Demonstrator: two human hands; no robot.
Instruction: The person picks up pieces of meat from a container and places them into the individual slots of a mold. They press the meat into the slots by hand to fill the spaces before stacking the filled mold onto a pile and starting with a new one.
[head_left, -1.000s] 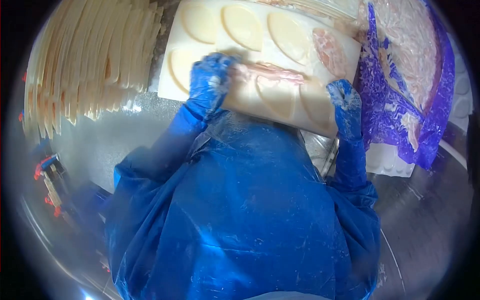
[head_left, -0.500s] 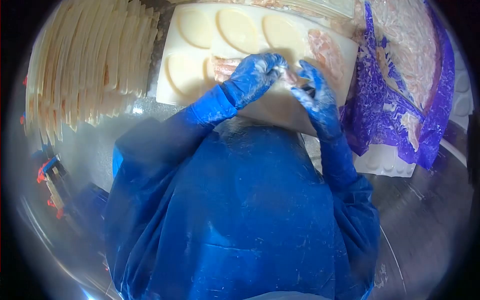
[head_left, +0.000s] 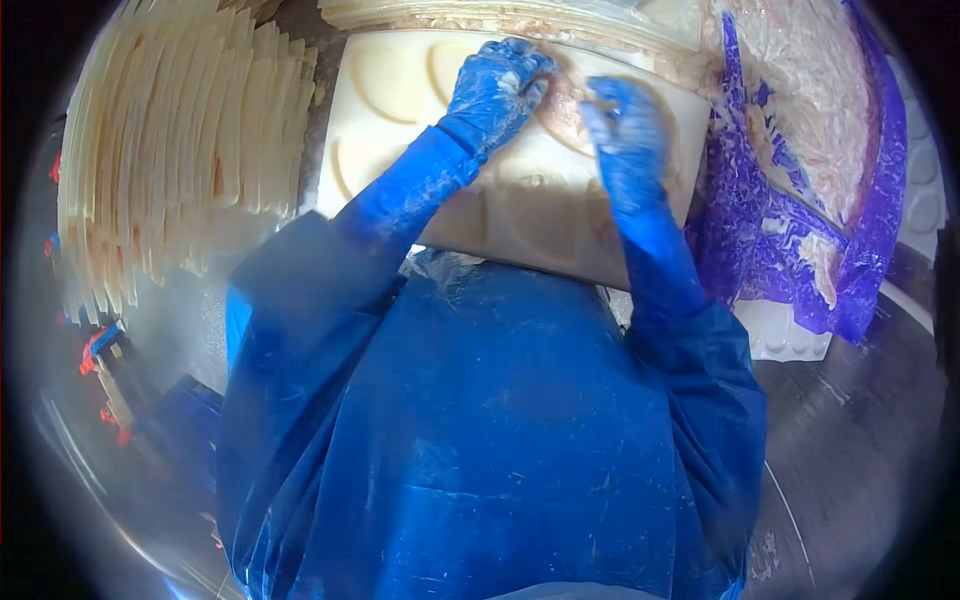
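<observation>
A white board with oval recesses [head_left: 390, 140] lies tilted before me. A pale pink piece of raw meat [head_left: 565, 108] lies in an upper recess, between my two hands. My left hand [head_left: 500, 85], gloved in blue, has its fingers curled closed at the meat's left side. White residue coats the glove, and whatever its fingers may hold is hidden. Just right of that meat is my right hand [head_left: 630, 130], blurred, with thumb and fingers apart and nothing seen between them. It covers the board's right-hand recess.
At left stands a long row of thin, cream-coloured boards [head_left: 190, 150] on edge. A purple plastic liner [head_left: 740, 230] at right holds a heap of pale raw meat [head_left: 810, 110]. White dimpled sheet [head_left: 785, 330] shows beneath it. More stacked boards [head_left: 520, 12] lie along the far edge.
Both hands have moved up and away from me. Meat that was pinched between them now appears in the upper recess. My right hand has lifted off it.
</observation>
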